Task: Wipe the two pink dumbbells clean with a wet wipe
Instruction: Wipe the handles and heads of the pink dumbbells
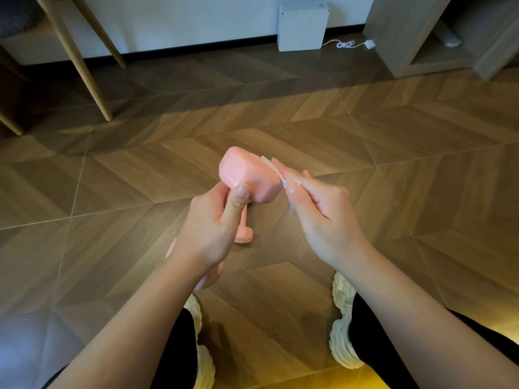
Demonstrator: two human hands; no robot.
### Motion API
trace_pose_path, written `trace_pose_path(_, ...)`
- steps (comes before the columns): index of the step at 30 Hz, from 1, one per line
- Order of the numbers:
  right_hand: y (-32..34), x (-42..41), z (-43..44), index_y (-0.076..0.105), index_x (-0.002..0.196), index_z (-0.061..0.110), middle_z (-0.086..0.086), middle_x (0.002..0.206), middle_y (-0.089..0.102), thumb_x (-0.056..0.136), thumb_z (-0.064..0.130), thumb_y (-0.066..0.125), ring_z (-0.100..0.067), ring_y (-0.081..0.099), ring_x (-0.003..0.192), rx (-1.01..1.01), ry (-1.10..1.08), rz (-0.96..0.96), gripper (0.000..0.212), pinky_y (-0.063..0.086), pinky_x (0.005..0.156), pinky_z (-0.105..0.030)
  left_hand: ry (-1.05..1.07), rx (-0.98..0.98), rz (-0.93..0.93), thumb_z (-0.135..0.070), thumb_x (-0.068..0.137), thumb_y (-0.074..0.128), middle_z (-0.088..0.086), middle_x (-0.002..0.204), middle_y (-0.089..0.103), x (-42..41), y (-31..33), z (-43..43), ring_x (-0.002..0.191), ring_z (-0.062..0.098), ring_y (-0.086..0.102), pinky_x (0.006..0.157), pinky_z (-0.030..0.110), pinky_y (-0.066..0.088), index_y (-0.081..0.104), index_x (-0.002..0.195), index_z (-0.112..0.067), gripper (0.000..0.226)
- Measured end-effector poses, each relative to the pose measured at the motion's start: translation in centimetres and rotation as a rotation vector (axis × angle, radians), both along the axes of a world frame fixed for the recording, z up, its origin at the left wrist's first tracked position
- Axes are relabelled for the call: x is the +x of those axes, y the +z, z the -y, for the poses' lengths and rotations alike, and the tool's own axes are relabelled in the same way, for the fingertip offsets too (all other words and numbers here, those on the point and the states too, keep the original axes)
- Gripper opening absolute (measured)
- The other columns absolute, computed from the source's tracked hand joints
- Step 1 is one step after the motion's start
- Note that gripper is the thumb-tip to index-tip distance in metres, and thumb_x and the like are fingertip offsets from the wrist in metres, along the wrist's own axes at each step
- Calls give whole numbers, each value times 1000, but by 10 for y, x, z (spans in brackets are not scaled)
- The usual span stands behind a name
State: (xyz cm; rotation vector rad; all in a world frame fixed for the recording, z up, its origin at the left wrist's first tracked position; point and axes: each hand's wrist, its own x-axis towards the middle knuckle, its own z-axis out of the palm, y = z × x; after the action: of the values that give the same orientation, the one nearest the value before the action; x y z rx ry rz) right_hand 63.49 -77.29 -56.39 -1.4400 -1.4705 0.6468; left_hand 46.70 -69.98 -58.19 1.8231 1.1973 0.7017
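The left hand (213, 228) grips a pink dumbbell (247, 178) by its handle, fingers curled round it and thumb pressed against the far head, holding it above the floor (393, 164). The right hand (323, 211) pinches a wipe (276, 171) in its fingertips against that head's right face. The second dumbbell (243, 234) lies on the floor beneath, mostly hidden. If moisture makes the handle slippery, the weight could drop onto it or near the shoes (341, 318). So light a pinch may also lose the wipe.
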Motion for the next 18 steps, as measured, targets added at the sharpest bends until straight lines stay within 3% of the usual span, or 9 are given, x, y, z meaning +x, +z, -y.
trace_pose_path(3, 2, -1, 1, 52, 140, 16, 26, 117, 65, 103, 14, 38, 1, 55, 123, 52, 13, -1, 39, 26, 120, -43, 9, -11, 35, -77, 83, 29, -14, 57, 60, 0, 1, 0, 50, 4, 53, 56, 29, 38, 51, 67, -32, 52)
trace_pose_path(6, 1, -1, -2, 54, 137, 20, 45, 84, 55, 102, 19, 38, 11, 54, 98, -16, -11, -34, 39, 27, 119, -41, 2, 6, 12, -78, 82, 28, -12, 56, 59, -1, 0, -1, 50, 6, 53, 57, 31, 39, 50, 67, -32, 54)
trace_pose_path(10, 2, -1, 0, 63, 130, 11, 25, 108, 64, 103, 15, 39, 5, 54, 103, 19, -25, -64, 36, 35, 114, -41, 16, -8, 42, -89, 77, 27, -13, 57, 58, -2, 2, -1, 50, 6, 51, 57, 33, 41, 51, 68, -32, 62)
trace_pose_path(13, 2, 0, 0, 63, 131, 12, 40, 88, 57, 103, 16, 39, 7, 54, 96, -12, -38, -77, 37, 40, 108, -37, 1, -6, 45, -95, 72, 24, -8, 56, 56, -2, 4, 0, 50, 6, 50, 56, 34, 42, 51, 67, -32, 68)
trace_pose_path(15, 4, -2, 0, 64, 128, 26, 32, 107, 62, 102, 15, 40, 8, 56, 99, 3, -43, -91, 37, 45, 101, -28, 6, -22, 76, -96, 71, 25, -9, 57, 57, -2, 5, 1, 50, 5, 50, 56, 35, 42, 52, 69, -33, 69)
trace_pose_path(16, 6, -1, -1, 69, 113, 42, 27, 109, 63, 102, 16, 40, 12, 56, 92, -7, -54, -112, 41, 44, 90, -18, 3, -21, 78, -96, 71, 26, -10, 57, 57, -2, 5, 1, 50, 5, 50, 56, 35, 42, 53, 69, -33, 68)
trace_pose_path(17, 6, 0, -2, 69, 96, 53, 30, 102, 64, 102, 17, 40, 14, 54, 84, -12, -63, -121, 46, 39, 82, -12, -5, -10, 70, -95, 71, 25, -9, 57, 57, -2, 5, 1, 50, 5, 50, 56, 35, 42, 52, 69, -33, 68)
trace_pose_path(18, 7, 0, -2, 67, 95, 54, 34, 93, 63, 102, 16, 40, 15, 52, 79, -11, -57, -129, 47, 35, 79, -9, -17, 0, 63, -95, 71, 25, -8, 56, 56, -1, 5, 2, 50, 5, 50, 55, 35, 42, 52, 69, -33, 68)
